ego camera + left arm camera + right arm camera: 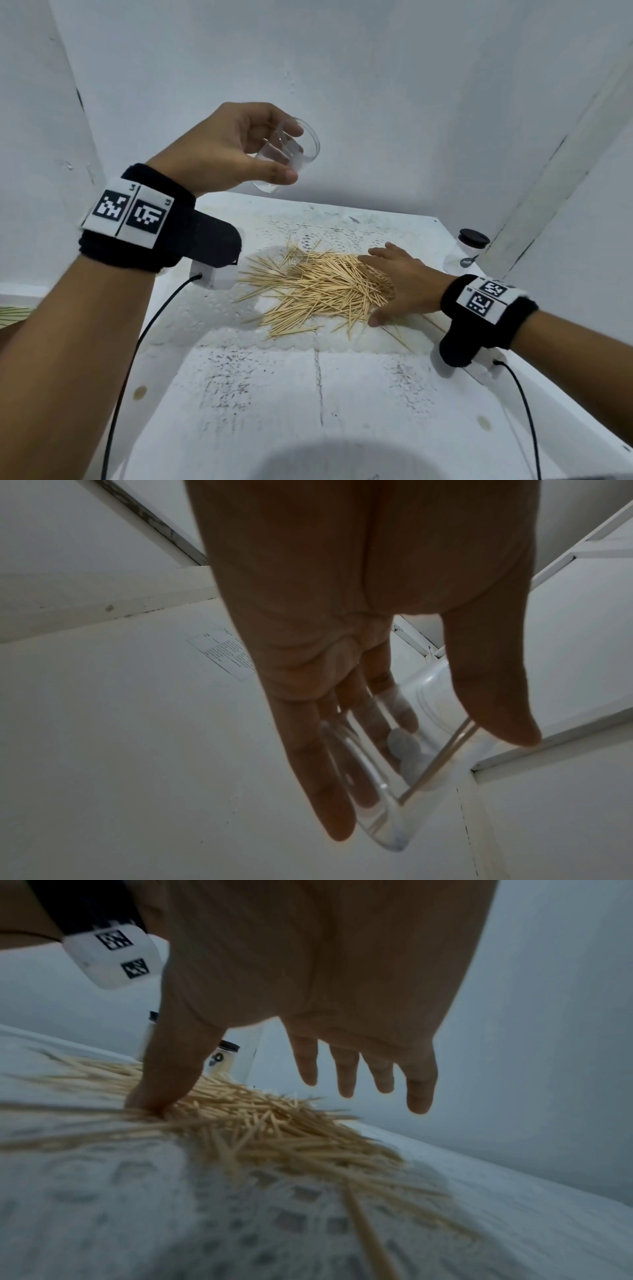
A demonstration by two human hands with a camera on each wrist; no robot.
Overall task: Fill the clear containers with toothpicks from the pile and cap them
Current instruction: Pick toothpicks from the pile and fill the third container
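Observation:
My left hand [289, 154] is raised above the back of the table and grips a clear uncapped container [306, 143], tilted, between thumb and fingers. In the left wrist view the container [383, 815] has one toothpick [441, 758] leaning inside it. A loose pile of wooden toothpicks [315, 287] lies on a white lace mat [342, 233]. Over the pile's right side my right hand [383, 291] is spread with straight fingers. Its thumb [164, 1085] presses into the toothpick pile [274, 1129], and the other fingers hover just above it.
A clear jar with a black lid [471, 251] stands at the back right corner of the white table [308, 394]. White walls close in on the left, back and right. Cables run from both wrist cameras. A few stray toothpicks lie near my right wrist.

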